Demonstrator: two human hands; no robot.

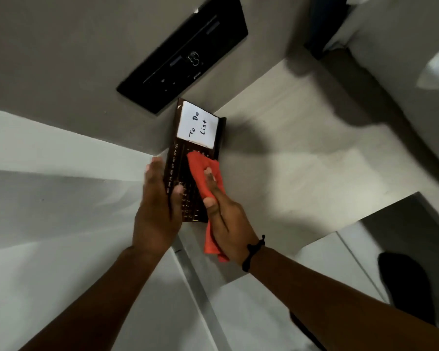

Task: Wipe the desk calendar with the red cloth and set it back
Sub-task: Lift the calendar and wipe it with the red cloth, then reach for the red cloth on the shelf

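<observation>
A grey wall (74, 59) carried a black wall-mounted panel (185, 51), tilted in view. Pale floor (302, 158) lay below, crossed by soft shadows. White surfaces (48, 224) ran at left. Lighting was dim and even.

A white paper note (197, 128) fixed to the far end of the dark brown wooden desk calendar (174, 158) carries handwriting in black marker, "To Do" on one line and "List" on the next, the letters running sideways in this view. Down the calendar's left edge runs a column of small pale month abbreviations; reading from near to far, "JUN", "JUL", "AUG", "SEP", "OCT", "NOV" and "DEC" can be made out, the nearer ones hidden. The small marks on the calendar's middle field are too blurred to read. A black rectangular panel (185, 51) on the far wall bears pale markings, also illegible.
</observation>
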